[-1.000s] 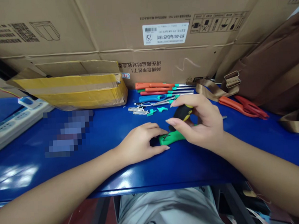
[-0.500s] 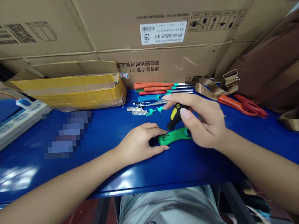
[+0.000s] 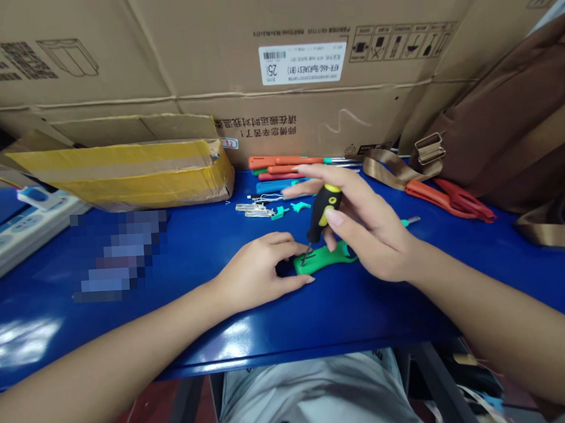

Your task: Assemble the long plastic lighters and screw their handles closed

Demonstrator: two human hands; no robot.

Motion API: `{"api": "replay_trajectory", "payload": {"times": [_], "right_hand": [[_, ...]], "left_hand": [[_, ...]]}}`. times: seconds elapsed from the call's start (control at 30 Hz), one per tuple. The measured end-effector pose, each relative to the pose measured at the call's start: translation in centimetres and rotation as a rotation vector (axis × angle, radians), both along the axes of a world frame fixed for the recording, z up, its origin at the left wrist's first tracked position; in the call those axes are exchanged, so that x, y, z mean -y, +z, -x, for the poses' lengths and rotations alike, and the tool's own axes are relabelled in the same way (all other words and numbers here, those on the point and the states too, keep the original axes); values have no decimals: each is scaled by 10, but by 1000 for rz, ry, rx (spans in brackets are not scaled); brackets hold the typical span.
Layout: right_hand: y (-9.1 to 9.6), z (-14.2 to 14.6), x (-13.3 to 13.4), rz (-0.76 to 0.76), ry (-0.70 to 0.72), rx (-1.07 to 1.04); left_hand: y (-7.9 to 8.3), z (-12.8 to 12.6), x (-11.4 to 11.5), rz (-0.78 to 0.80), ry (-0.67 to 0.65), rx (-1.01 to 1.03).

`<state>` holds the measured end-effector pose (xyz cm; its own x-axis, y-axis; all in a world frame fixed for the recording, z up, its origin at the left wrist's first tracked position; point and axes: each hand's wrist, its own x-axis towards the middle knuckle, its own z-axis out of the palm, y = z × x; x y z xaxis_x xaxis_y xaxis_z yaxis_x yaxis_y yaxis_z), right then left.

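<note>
Two hands met at the green handle (image 3: 325, 258): the left hand (image 3: 257, 273) pinched its left end; the right hand (image 3: 366, 235), just above, gripped a screwdriver (image 3: 321, 214), tip on it.

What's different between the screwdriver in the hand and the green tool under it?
The screwdriver is black and yellow; the green tool has a green handle. The screwdriver stands steeply tilted, tip down; the green tool lies flat on the table. The right hand grips the screwdriver; the left hand holds the green tool's end. They touch at the screwdriver's tip.
</note>
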<state>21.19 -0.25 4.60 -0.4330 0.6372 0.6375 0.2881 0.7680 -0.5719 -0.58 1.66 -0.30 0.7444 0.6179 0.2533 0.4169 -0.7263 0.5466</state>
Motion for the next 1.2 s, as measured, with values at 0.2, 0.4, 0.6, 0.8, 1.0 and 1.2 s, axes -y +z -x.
{"api": "replay_trajectory", "payload": {"times": [0.2,0.4,0.6,0.8,1.0,1.2], "right_hand": [[-2,3,-1,-165,-119,-17],[-3,2,2,-11,44,32],[-4,2,0,-202,-120,30],[3,-1,2,-97,-17,58],[0,1,0,-266,-117,24],[-1,1,1,-215,-101,2]], "left_hand": [[-2,1,0,-8,-6,7],[-3,1,0,4,-1,1],[-3,1,1,-51,10,16],[-1,0,1,-12,7,16],[-2,1,1,-40,15,8],[-1,1,1,-20,6,11]]}}
